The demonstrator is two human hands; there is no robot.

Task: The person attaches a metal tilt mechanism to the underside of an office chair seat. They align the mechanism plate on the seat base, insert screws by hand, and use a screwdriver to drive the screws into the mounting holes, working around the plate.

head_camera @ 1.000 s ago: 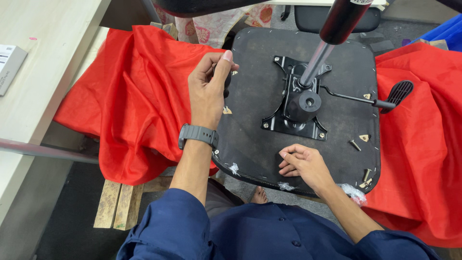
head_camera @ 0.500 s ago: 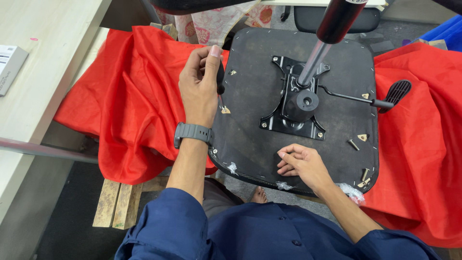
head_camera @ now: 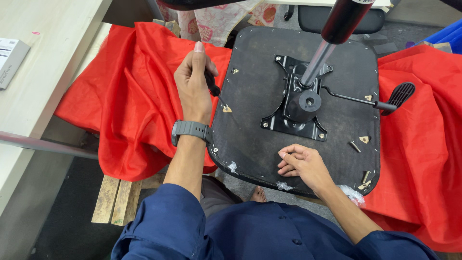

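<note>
Left hand (head_camera: 193,86) grips screwdriver (head_camera: 212,84).

One seat base (head_camera: 269,139), one red cloth (head_camera: 134,106), two loose screws (head_camera: 354,146), two hands (head_camera: 192,84)

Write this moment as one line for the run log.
left hand: grips black tool handle at seat base edge | right hand: rests on seat base | loose screw nearby

Black-handled screwdriver (head_camera: 212,84), tip down at black upturned chair seat (head_camera: 255,130); seat flat on red cloth
</note>
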